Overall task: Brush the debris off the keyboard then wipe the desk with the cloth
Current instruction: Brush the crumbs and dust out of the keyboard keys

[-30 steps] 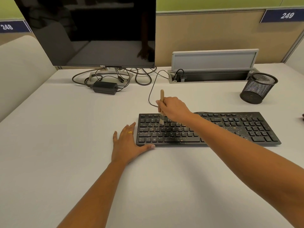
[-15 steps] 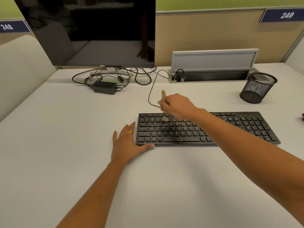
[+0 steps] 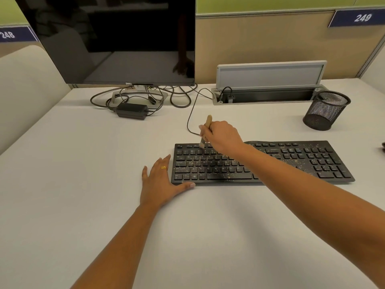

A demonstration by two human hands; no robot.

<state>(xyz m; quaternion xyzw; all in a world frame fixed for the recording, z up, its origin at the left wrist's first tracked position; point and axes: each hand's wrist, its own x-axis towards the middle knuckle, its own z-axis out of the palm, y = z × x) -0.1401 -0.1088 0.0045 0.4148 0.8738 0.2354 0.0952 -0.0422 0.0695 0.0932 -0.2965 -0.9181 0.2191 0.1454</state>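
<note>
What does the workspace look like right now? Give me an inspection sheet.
Surface: matte white desk.
Job's things: black keyboard speckled with yellowish debris; wooden-handled brush, bristles on top key row; cloth not seen.
Clutter: black mesh pen cup; black power adapter.
Hands: left hand flat on desk against keyboard's left end; right hand grips brush.
Cables: thin black keyboard cable loops behind it; tangle around adapter.
Surroundings: dark Dell monitor, open grey cable tray.

Your keyboard (image 3: 312, 159) is black, speckled with tan and gold flecks (image 3: 228, 176). The brush (image 3: 208, 121) has a pale tan handle. The surface (image 3: 83, 163) is plain off-white, the mesh cup (image 3: 325, 110) black, the ring (image 3: 164, 168) gold, the number plates (image 3: 358, 17) navy with white digits.
</note>
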